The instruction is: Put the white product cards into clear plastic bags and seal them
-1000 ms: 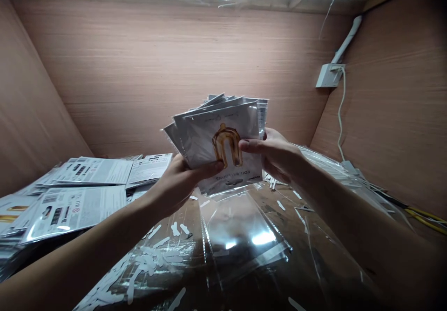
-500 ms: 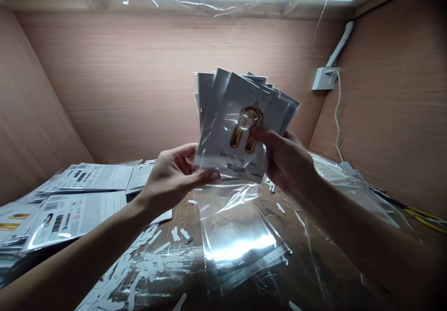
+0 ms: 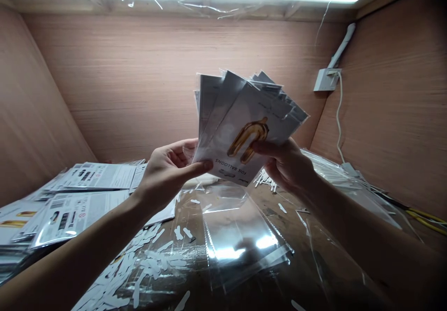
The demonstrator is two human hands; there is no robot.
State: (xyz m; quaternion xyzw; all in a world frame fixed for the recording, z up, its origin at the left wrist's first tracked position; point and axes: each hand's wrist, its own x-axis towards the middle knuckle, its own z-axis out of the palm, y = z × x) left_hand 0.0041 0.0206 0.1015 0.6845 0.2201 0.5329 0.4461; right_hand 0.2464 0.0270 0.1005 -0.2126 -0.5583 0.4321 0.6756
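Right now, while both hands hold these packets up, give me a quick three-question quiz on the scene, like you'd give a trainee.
1. Multiple choice: what colour is the printed balloon on the held packets? A) silver B) gold C) blue
2. True or false: the left hand and right hand both touch those packets.
3. Left or right: on which side of the clear film are the stacked packs?

Key: 1 B; 2 true; 3 left.

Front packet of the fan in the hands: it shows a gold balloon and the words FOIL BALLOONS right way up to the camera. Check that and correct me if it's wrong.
Wrong on one point: in the head view, the lettering on the front packet is upside down to the camera. The gold balloon is right.
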